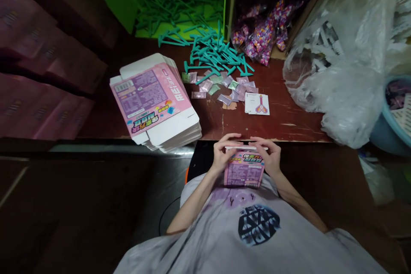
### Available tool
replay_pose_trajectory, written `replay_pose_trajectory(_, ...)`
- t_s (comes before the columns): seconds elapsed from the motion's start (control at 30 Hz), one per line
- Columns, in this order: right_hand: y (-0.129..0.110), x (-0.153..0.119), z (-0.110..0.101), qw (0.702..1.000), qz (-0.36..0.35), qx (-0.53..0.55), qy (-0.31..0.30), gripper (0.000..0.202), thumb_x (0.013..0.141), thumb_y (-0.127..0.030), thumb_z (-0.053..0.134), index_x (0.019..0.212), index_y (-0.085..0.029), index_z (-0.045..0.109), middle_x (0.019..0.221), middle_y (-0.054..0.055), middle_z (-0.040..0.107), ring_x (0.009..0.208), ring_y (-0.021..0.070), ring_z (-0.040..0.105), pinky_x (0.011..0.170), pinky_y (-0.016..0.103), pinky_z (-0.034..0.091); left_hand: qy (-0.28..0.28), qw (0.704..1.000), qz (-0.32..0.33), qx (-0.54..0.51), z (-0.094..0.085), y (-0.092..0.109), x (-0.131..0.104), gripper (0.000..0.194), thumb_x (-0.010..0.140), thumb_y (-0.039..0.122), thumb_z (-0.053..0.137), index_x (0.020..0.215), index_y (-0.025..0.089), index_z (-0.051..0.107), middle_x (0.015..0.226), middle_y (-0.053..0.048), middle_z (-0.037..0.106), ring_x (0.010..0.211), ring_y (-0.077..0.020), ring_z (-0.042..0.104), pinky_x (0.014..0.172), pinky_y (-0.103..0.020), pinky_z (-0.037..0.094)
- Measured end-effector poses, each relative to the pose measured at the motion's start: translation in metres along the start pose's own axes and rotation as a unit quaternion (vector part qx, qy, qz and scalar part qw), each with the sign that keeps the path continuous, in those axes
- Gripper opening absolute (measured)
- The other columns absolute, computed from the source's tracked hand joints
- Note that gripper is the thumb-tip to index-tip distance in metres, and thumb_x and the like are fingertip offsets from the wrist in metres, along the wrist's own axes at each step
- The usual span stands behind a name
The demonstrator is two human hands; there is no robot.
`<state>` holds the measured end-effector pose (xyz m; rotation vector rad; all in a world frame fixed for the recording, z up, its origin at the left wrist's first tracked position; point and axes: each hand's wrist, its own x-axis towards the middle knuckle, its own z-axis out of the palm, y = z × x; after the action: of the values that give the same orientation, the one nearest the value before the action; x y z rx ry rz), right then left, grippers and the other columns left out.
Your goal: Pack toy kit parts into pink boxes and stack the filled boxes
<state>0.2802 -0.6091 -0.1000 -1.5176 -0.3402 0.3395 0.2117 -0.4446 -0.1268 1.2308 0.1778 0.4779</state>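
Observation:
A pink and purple printed box (244,173) rests against my shirt, below the table's front edge. My left hand (222,154) grips its upper left corner, thumb along the top edge. On the opposite corner my right hand (270,154) holds it the same way, fingers bent over the far side. A white flap edge shows between the two thumbs; the box's inside is hidden. Left of my hands lies a stack of flattened pink boxes (149,98), its front overhanging the edge. White printed cards (257,104) lie beyond my right hand.
Small sachets (224,87) lie scattered behind the cards, below a heap of teal hammer-shaped sticks (215,53). A green bin (180,30) holds more sticks. Bags of colourful beads (265,32) lie right of it. A clear plastic bag (343,64) bulges over the right; pink boxes (41,64) stand left.

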Motion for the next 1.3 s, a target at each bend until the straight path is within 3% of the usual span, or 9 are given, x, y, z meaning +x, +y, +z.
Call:
replay_pose_trajectory(0.1, -0.006, -0.003, 0.001, 1.000, 0.000, -0.008, 0.003, 0.023, 0.080, -0.034, 0.071, 0.100, -0.024, 0.068, 0.108, 0.007, 0.072, 0.092, 0.0231, 0.070, 0.084, 0.038, 0.055, 0.056, 0.995, 0.017, 0.078, 0.005, 0.002, -0.007, 0.025, 0.071, 0.034, 0.078, 0.091, 0.018, 0.077, 0.103, -0.011, 0.073, 0.098, -0.0234, 0.067, 0.088, -0.036, 0.052)
replay_pose_trajectory(0.23, -0.005, -0.006, -0.004, 0.999, 0.000, -0.033, -0.001, 0.015, 0.079, -0.035, 0.070, 0.087, -0.022, 0.069, 0.097, 0.008, 0.074, 0.092, 0.0236, 0.070, 0.082, 0.037, 0.055, 0.070, 0.994, -0.009, 0.084, 0.009, 0.002, -0.013, 0.039, 0.068, 0.030, 0.080, 0.103, 0.017, 0.072, 0.101, -0.010, 0.074, 0.096, -0.0223, 0.069, 0.087, -0.034, 0.053)
replay_pose_trajectory(0.37, 0.002, -0.008, -0.015, 0.998, 0.023, 0.041, -0.039, 0.023, 0.070, -0.036, 0.078, 0.071, -0.021, 0.062, 0.092, 0.007, 0.075, 0.087, 0.0238, 0.071, 0.080, 0.039, 0.055, 0.008, 0.994, -0.045, 0.101, 0.006, 0.008, -0.012, 0.021, 0.068, 0.034, 0.080, 0.077, 0.015, 0.074, 0.085, -0.009, 0.075, 0.080, -0.0202, 0.069, 0.075, -0.030, 0.054)
replay_pose_trajectory(0.5, 0.002, -0.012, -0.024, 0.995, 0.031, 0.057, -0.077, 0.023, 0.067, -0.035, 0.080, 0.070, -0.020, 0.063, 0.093, 0.007, 0.076, 0.089, 0.0245, 0.071, 0.080, 0.039, 0.055, -0.062, 0.992, -0.050, 0.096, 0.004, 0.017, -0.014, 0.027, 0.063, 0.036, 0.082, 0.078, 0.015, 0.075, 0.088, -0.009, 0.074, 0.082, -0.0206, 0.068, 0.073, -0.029, 0.052)
replay_pose_trajectory(0.6, -0.001, -0.020, -0.024, 0.999, 0.001, 0.020, -0.042, 0.019, 0.072, -0.036, 0.077, 0.079, -0.021, 0.069, 0.094, 0.006, 0.075, 0.089, 0.0237, 0.070, 0.082, 0.037, 0.054, -0.047, 0.989, -0.060, 0.123, 0.013, 0.022, -0.023, 0.034, 0.056, 0.031, 0.086, 0.083, 0.014, 0.073, 0.084, -0.007, 0.073, 0.074, -0.0175, 0.065, 0.067, -0.026, 0.049)
replay_pose_trajectory(0.8, -0.008, -0.039, -0.008, 0.999, -0.024, 0.019, 0.032, 0.017, 0.077, -0.037, 0.072, 0.084, -0.022, 0.070, 0.091, 0.005, 0.074, 0.088, 0.0227, 0.068, 0.082, 0.036, 0.054, 0.066, 0.983, -0.022, 0.173, 0.032, 0.029, -0.034, 0.028, 0.057, 0.014, 0.071, 0.085, 0.015, 0.070, 0.082, -0.002, 0.069, 0.073, -0.0147, 0.060, 0.069, -0.025, 0.046)
replay_pose_trajectory(0.93, -0.016, -0.043, -0.007, 0.998, -0.059, 0.009, -0.003, 0.018, 0.079, -0.035, 0.071, 0.092, -0.023, 0.072, 0.096, 0.004, 0.074, 0.092, 0.0231, 0.069, 0.085, 0.037, 0.054, 0.023, 0.988, 0.000, 0.155, 0.025, 0.031, -0.036, 0.018, 0.064, 0.017, 0.065, 0.082, 0.016, 0.068, 0.083, -0.003, 0.069, 0.077, -0.0159, 0.061, 0.074, -0.027, 0.046)
replay_pose_trajectory(1.07, -0.019, -0.045, -0.014, 0.997, -0.073, -0.004, -0.040, 0.014, 0.078, -0.035, 0.072, 0.086, -0.023, 0.074, 0.095, 0.006, 0.075, 0.091, 0.0243, 0.070, 0.085, 0.040, 0.055, -0.056, 0.986, 0.106, 0.114, 0.015, 0.026, -0.049, 0.026, 0.073, 0.035, 0.069, 0.089, 0.016, 0.064, 0.091, -0.007, 0.067, 0.086, -0.0200, 0.062, 0.079, -0.031, 0.048)
replay_pose_trajectory(1.3, -0.017, -0.045, -0.017, 0.993, -0.096, 0.005, -0.075, 0.008, 0.076, -0.031, 0.075, 0.080, -0.024, 0.075, 0.092, 0.006, 0.076, 0.089, 0.0247, 0.071, 0.083, 0.042, 0.056, 0.005, 0.979, 0.103, 0.175, 0.018, 0.024, -0.056, 0.022, 0.072, 0.031, 0.077, 0.087, 0.018, 0.067, 0.085, -0.004, 0.067, 0.080, -0.0169, 0.063, 0.075, -0.028, 0.049)
